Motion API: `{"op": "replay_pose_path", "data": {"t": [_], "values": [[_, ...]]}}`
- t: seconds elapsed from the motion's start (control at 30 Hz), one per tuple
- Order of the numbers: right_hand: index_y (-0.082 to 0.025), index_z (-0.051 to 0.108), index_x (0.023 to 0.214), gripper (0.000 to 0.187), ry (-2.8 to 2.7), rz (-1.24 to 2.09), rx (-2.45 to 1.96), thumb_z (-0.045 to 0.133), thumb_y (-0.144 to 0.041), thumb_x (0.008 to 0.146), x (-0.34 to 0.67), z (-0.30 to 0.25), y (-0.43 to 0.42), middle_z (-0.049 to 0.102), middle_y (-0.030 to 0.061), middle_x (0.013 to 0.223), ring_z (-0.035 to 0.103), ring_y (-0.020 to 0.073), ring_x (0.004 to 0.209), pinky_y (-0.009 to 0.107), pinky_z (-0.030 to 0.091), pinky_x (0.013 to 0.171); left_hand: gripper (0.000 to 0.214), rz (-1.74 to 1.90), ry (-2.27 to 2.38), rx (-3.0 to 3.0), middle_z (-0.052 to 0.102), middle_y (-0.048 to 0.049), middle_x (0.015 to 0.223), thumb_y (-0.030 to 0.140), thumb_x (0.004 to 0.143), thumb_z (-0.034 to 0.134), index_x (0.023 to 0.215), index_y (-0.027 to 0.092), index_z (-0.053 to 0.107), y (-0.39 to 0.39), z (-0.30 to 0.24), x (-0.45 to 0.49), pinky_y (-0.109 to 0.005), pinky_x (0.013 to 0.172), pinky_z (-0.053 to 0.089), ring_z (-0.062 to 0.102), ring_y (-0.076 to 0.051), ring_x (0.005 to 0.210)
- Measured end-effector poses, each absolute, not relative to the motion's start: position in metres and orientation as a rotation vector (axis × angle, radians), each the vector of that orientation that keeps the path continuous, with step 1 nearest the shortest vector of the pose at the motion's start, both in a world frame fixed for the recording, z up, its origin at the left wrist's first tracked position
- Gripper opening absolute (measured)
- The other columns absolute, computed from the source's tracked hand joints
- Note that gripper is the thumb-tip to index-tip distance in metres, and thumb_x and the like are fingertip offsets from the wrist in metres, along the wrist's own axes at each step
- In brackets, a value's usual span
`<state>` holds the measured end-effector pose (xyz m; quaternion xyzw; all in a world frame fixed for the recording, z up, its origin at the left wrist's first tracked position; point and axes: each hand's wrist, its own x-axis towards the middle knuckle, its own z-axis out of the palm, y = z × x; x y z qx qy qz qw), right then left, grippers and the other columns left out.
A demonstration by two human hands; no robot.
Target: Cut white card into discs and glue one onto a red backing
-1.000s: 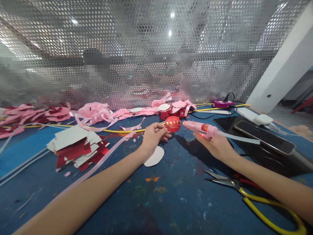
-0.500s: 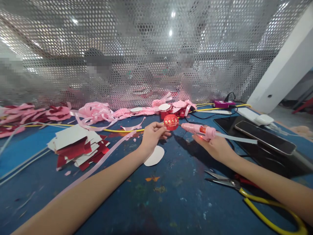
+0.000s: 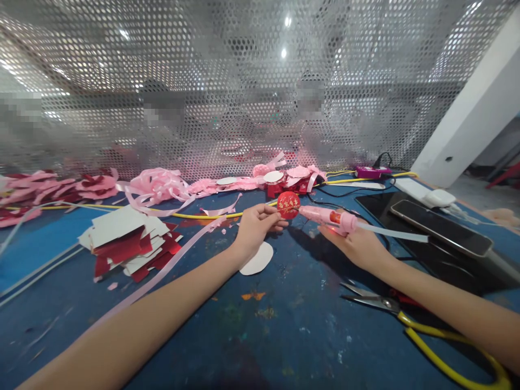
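Between thumb and fingers, my left hand (image 3: 257, 226) pinches a small round red tag (image 3: 288, 205) printed with gold lettering, raised above the table. My right hand (image 3: 359, 245) grips a pink hot glue gun (image 3: 329, 218), its nozzle pointing left and reaching the tag's face. A translucent glue stick (image 3: 396, 234) juts out of the gun's back end. Beneath my left wrist a white paper disc (image 3: 258, 260) lies on the blue table. Scissors (image 3: 385, 304) with yellow handles rest below my right forearm, which partly covers them.
A pile of white and red card pieces (image 3: 134, 241) lies at left. Pink ribbon (image 3: 158, 187) and pink and red pieces line the perforated metal screen (image 3: 244, 81). A yellow cable (image 3: 203, 218) crosses the table. A phone (image 3: 441, 226) sits at right near a purple box (image 3: 371, 173).
My left hand has shifted the red tag slightly right and turned it, so the glue gun's nozzle now overlaps its face. My right hand has barely moved.
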<state>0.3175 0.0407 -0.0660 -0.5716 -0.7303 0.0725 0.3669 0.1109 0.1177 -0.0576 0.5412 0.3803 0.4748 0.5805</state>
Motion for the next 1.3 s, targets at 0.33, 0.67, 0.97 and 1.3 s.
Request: {"op": "replay_pose_path", "data": {"t": [0.33, 0.67, 0.97, 1.3], "values": [[-0.022, 0.043, 0.069, 0.026, -1.883, 0.176, -1.429, 0.046, -0.042, 0.086, 0.3163, -0.0643, 0.0399, 0.051, 0.0015, 0.068, 0.052, 0.0180, 0.067, 0.031, 0.040, 0.063, 0.006, 1.064, 0.922, 1.379, 0.066, -0.0027, 0.055, 0.012, 0.066, 0.065, 0.067, 0.012, 0.059, 0.1106, -0.0545, 0.1132, -0.021, 0.054, 0.053, 0.067, -0.014, 0.056], [-0.023, 0.042, 0.071, 0.023, -2.011, -0.075, -1.293, 0.050, -0.037, 0.086, 0.3140, -0.0612, 0.0352, 0.049, 0.0003, 0.066, 0.048, 0.0165, 0.064, 0.029, 0.037, 0.057, 0.003, 1.039, 0.920, 1.396, 0.067, -0.0023, 0.057, 0.011, 0.064, 0.064, 0.067, 0.012, 0.063, 0.1113, -0.0549, 0.1129, -0.020, 0.055, 0.054, 0.065, -0.011, 0.054], [-0.024, 0.038, 0.067, 0.026, -2.024, -0.168, -1.339, 0.045, -0.038, 0.087, 0.3143, -0.0592, 0.0360, 0.048, 0.0021, 0.064, 0.045, 0.0186, 0.065, 0.033, 0.033, 0.058, 0.004, 0.985, 0.958, 1.381, 0.066, -0.0032, 0.054, 0.009, 0.065, 0.064, 0.064, 0.011, 0.061, 0.1087, -0.0500, 0.1139, -0.020, 0.052, 0.053, 0.065, -0.011, 0.052], [-0.022, 0.038, 0.065, 0.030, -2.077, -0.291, -1.349, 0.047, -0.041, 0.087, 0.3143, -0.0612, 0.0358, 0.043, -0.0008, 0.060, 0.040, 0.0144, 0.058, 0.028, 0.030, 0.055, 0.003, 0.984, 0.965, 1.385, 0.066, -0.0027, 0.054, 0.011, 0.065, 0.064, 0.065, 0.011, 0.061, 0.1074, -0.0491, 0.1137, -0.020, 0.053, 0.053, 0.065, -0.011, 0.053]]}}
